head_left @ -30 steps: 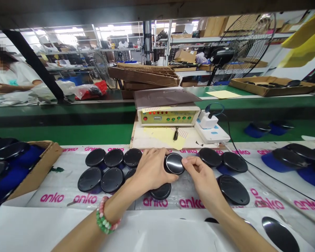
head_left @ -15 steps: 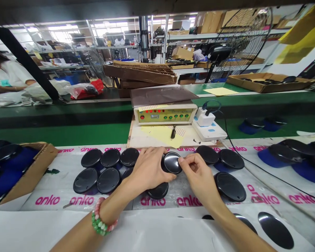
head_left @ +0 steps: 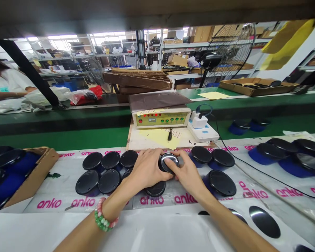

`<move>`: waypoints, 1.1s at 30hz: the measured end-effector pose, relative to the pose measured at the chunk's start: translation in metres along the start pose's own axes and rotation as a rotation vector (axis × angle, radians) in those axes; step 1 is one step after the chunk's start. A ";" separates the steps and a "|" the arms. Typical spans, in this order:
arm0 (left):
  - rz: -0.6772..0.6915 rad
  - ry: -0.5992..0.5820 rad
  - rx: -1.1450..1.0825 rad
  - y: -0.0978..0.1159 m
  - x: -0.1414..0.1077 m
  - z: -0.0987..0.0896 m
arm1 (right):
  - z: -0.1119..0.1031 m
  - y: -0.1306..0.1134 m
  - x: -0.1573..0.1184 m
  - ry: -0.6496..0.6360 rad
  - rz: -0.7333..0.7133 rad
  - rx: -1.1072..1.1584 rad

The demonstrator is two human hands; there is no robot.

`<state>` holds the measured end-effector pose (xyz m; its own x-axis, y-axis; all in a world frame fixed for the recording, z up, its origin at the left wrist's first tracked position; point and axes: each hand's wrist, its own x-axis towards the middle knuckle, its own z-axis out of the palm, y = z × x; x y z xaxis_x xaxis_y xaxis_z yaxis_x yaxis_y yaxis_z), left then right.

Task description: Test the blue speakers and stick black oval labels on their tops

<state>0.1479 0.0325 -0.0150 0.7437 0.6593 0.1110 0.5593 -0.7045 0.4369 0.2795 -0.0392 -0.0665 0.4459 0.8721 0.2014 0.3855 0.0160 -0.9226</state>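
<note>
Left hand point(head_left: 147, 170) grips the round black piece point(head_left: 165, 167) beside right hand point(head_left: 187, 172), whose thumb lies on top; if this also grips, I cannot tell. Better press evenly.

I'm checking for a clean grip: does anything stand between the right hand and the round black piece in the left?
Nothing visible does: the right hand has its thumb on top of the round black piece, while the left hand curls around its left side.

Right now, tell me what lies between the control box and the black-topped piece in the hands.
In the head view, a pale board bearing a yellow sheet and a small black item, then a strip of pink-printed sheeting.
</note>
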 end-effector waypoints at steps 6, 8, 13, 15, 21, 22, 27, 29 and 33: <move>0.022 0.030 0.050 -0.005 0.000 0.001 | -0.010 -0.014 0.002 -0.054 -0.060 -0.091; 0.037 0.038 0.068 -0.003 -0.002 -0.005 | -0.031 -0.031 -0.002 -0.036 -0.113 -0.156; 0.171 0.144 0.146 0.039 -0.035 -0.001 | -0.117 -0.058 -0.045 -0.360 -0.114 -0.449; 0.478 0.156 0.118 0.060 -0.058 0.026 | -0.144 -0.049 -0.066 -0.554 -0.034 -0.579; 0.973 0.394 0.274 0.068 -0.092 0.136 | -0.151 -0.008 -0.073 -0.207 -0.115 -0.795; 0.997 0.384 0.307 0.063 -0.091 0.144 | -0.145 -0.006 -0.068 -0.210 -0.146 -0.828; 1.056 0.335 0.375 0.044 -0.088 0.140 | -0.136 -0.001 -0.057 -0.324 -0.197 -0.875; 1.038 0.316 0.364 0.044 -0.088 0.132 | -0.144 0.003 -0.060 -0.263 -0.184 -0.937; 0.931 0.164 0.317 0.050 -0.083 0.116 | -0.161 0.004 -0.059 -0.155 -0.181 -1.127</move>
<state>0.1567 -0.0885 -0.1058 0.8890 -0.1807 0.4207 -0.1319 -0.9809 -0.1427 0.3846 -0.1697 -0.0291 0.2363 0.9536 0.1867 0.9717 -0.2310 -0.0500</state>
